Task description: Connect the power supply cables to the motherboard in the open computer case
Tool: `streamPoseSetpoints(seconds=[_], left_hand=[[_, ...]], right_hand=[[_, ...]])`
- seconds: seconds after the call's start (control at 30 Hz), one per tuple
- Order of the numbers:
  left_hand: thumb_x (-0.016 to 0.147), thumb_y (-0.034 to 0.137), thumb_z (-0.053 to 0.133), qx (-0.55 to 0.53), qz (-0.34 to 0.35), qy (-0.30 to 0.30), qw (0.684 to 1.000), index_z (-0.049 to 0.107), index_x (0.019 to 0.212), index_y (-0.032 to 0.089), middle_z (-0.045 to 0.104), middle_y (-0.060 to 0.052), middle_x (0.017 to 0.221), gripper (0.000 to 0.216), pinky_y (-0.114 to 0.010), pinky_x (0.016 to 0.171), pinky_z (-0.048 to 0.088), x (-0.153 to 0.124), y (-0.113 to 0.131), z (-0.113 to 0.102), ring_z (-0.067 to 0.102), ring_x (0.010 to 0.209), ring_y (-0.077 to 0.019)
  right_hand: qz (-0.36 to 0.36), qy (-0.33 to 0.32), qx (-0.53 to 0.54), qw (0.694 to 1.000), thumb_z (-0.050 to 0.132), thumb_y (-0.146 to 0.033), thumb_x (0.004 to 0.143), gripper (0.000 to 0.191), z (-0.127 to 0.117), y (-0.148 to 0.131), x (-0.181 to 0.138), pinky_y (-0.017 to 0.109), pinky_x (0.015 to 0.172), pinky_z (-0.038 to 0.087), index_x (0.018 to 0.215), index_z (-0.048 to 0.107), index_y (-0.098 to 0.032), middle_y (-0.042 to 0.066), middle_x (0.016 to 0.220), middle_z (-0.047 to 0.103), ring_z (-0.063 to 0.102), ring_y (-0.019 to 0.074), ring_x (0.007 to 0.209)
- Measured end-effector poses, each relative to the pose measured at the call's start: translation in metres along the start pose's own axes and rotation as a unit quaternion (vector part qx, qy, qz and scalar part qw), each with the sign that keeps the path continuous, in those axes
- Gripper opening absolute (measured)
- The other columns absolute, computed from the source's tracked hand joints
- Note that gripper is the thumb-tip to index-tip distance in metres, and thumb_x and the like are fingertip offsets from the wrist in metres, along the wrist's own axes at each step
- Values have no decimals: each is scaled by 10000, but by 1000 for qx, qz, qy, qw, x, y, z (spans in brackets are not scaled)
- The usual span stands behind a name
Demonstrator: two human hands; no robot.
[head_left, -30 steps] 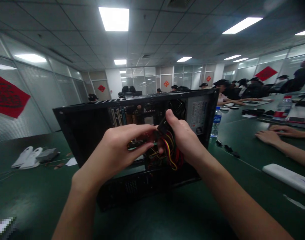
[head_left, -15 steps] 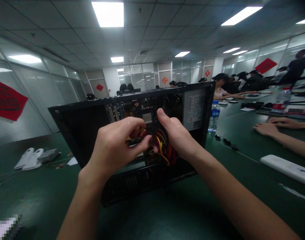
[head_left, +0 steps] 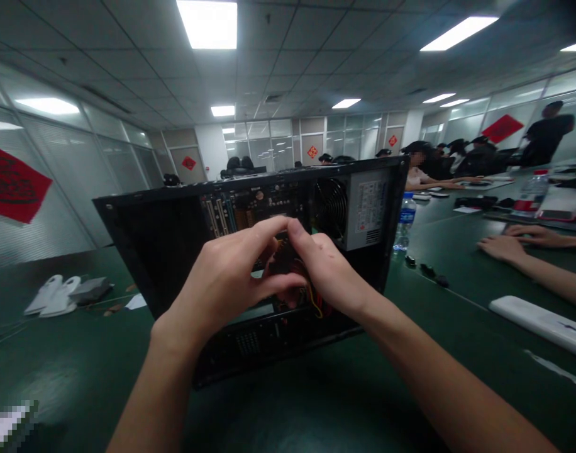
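Observation:
An open black computer case (head_left: pixel 146 251) stands on its side in front of me, its inside facing me. My right hand (head_left: pixel 332 270) is closed round a bundle of red, yellow and black power cables (head_left: pixel 317 307). Curled in from the other side, my left hand (head_left: pixel 231 267) has its fingers and thumb around the same bundle. The fingertips meet over the cables, so the connector ends are hidden. Behind the hands are the motherboard (head_left: pixel 281 194), a round black fan (head_left: pixel 331 204) and the silver power supply (head_left: pixel 366 211).
A water bottle (head_left: pixel 405 223) stands right of the case, beside small black pieces (head_left: pixel 428 270). A white power strip (head_left: pixel 542 321) lies at the right, near another person's hands (head_left: pixel 502 247). White objects (head_left: pixel 59 296) and a grey block (head_left: pixel 92 290) lie left on the green table (head_left: pixel 104 377).
My left hand has shifted right and closed in around the cables; its fingertips now meet my right thumb. Less of the bundle shows. The case has stayed in place.

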State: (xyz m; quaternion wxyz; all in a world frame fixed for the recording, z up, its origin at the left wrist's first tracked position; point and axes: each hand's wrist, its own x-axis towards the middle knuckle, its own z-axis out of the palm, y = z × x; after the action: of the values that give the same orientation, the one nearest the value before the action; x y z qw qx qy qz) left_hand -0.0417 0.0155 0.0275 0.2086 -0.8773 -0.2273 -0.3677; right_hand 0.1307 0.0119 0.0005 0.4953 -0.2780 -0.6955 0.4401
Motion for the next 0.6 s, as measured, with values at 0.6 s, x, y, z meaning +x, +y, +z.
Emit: streamPoseSetpoints(seconds=[0.6], left_hand=[[732,621,730,-30,24,-63,997,614,1104,168,707,-83,1020,597,-324,834,538,1,0,-7,685,943,-227]], right_hand=[[-10,-55,-66,996,349,-807,855,716,-3,9,0,204,409,247,570,469,-161,-43,516,390,321,52,450]])
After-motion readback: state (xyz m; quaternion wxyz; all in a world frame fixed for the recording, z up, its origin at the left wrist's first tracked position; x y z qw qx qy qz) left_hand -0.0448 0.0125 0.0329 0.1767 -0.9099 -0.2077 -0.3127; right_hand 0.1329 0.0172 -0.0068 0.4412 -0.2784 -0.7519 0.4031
